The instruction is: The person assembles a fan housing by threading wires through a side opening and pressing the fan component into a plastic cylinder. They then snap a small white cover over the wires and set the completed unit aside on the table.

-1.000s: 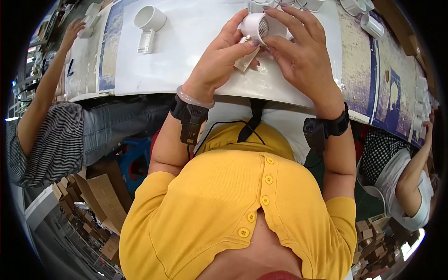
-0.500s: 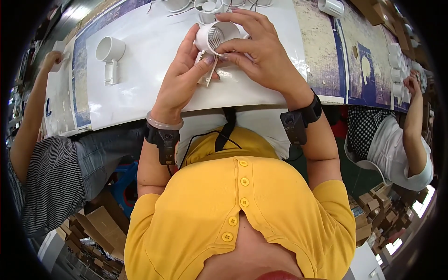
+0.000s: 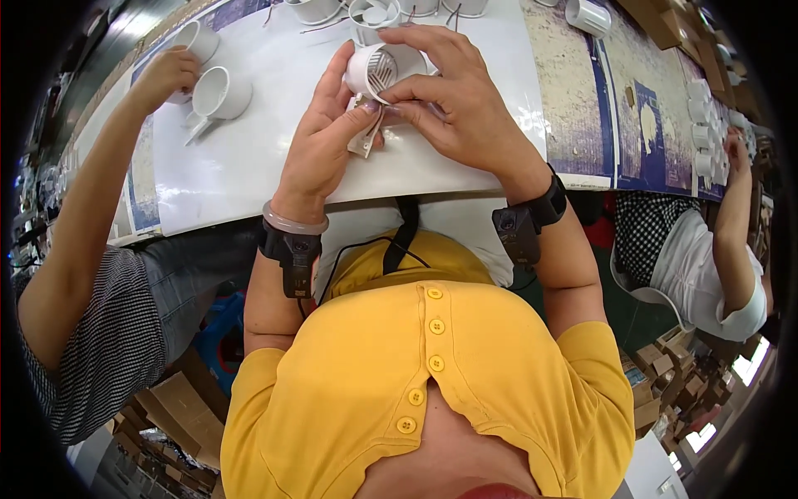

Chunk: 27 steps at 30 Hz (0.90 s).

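Between both hands is a white plastic cup-shaped housing (image 3: pixel 358 75), its round mouth tilted up and slatted vents showing inside. A narrow, flat stem (image 3: pixel 362 145) hangs from its lower side, partly covered by fingers. My left hand (image 3: pixel 320 141) is closed around the housing's left side and the stem, thumb across the front. From the right, my right hand (image 3: pixel 461 104) grips the rim, with the index finger reaching into the mouth and the thumb low near where the stem joins. Whether those fingertips pinch a smaller part is hidden.
A co-worker's hand (image 3: pixel 166 79) is at a white housing (image 3: pixel 198 40) on the left; another stemmed housing (image 3: pixel 223 93) lies beside it. Several white cups with wires (image 3: pixel 370 17) stand at the far edge. A white cup (image 3: pixel 588 17) lies far right, near stacked cups (image 3: pixel 705 133).
The co-worker's hand has reached in from the left with a housing, and the loose housing there has shifted right and turned. The stem of my housing has swung slightly; my grip looks alike.
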### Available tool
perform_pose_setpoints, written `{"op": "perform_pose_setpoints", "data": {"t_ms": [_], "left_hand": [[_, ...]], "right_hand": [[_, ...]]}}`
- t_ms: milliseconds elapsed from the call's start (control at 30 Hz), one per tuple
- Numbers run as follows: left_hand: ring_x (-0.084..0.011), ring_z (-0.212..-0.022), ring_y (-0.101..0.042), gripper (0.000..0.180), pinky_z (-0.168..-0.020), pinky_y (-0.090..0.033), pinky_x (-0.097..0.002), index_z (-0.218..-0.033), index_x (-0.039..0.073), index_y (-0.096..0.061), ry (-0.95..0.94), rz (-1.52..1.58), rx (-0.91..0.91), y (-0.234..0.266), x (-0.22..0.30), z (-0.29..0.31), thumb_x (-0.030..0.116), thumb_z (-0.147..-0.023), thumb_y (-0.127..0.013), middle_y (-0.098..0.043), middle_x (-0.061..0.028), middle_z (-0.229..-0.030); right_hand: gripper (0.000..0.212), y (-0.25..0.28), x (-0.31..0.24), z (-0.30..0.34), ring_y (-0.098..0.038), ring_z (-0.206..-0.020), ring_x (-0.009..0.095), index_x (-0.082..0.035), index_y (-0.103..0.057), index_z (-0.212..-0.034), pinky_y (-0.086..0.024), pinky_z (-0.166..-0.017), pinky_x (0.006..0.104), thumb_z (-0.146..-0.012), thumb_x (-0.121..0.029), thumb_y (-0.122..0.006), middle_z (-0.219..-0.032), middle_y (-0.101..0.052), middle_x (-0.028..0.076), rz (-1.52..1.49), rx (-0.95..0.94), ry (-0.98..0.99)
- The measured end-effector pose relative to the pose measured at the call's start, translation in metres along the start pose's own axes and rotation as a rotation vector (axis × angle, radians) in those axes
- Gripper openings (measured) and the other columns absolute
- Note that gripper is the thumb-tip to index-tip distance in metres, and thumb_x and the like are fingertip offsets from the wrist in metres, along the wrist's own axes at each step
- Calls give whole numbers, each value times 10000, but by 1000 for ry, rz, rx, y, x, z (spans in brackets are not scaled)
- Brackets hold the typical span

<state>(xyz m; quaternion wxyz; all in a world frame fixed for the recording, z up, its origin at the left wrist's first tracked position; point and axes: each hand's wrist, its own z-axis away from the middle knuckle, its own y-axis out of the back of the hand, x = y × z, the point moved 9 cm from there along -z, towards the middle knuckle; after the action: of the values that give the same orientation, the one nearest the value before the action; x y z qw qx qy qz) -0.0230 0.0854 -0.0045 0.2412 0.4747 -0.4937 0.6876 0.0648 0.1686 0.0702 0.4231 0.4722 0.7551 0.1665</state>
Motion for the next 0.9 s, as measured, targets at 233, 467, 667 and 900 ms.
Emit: {"op": "perform_pose_setpoints", "data": {"t_ms": [233,467,667,900], "left_hand": [[-138,-1008,-548,714,-690,-498,-258,-1527,86,-144,-3,3,1,-1,1,3,13,-921,-515,-476,-118,-1321],[-136,-1040,-546,719,-683,-490,-243,-1527,109,-177,-91,-57,39,2,9,3,4,-909,-528,-483,-111,-1323],[-124,-1028,-541,736,-690,-494,-242,-1529,113,-181,-113,-155,108,0,11,3,-12,-893,-529,-502,-95,-1300],[-111,-994,-558,726,-669,-500,-239,-1524,108,-213,-36,-205,176,-1,10,5,-29,-873,-503,-554,-74,-1218]], "right_hand": [[449,9,-4,7,-446,-1257,306,-101,-630,-1136,-360,-1039,411,-711,-125,-773,-1350,-515,98,57,-2,-37],[680,6,36,47,-478,-1222,313,-77,-483,-1316,-424,-983,390,-707,-140,-780,-1259,-543,129,-183,-47,-461],[641,14,28,38,-510,-1146,299,-77,-524,-1293,-432,-957,374,-684,-68,-722,-1211,-555,122,-69,41,-343],[610,30,-5,11,-520,-1076,291,-66,-570,-1241,-433,-936,373,-638,14,-608,-1194,-555,123,154,51,-44]]}}
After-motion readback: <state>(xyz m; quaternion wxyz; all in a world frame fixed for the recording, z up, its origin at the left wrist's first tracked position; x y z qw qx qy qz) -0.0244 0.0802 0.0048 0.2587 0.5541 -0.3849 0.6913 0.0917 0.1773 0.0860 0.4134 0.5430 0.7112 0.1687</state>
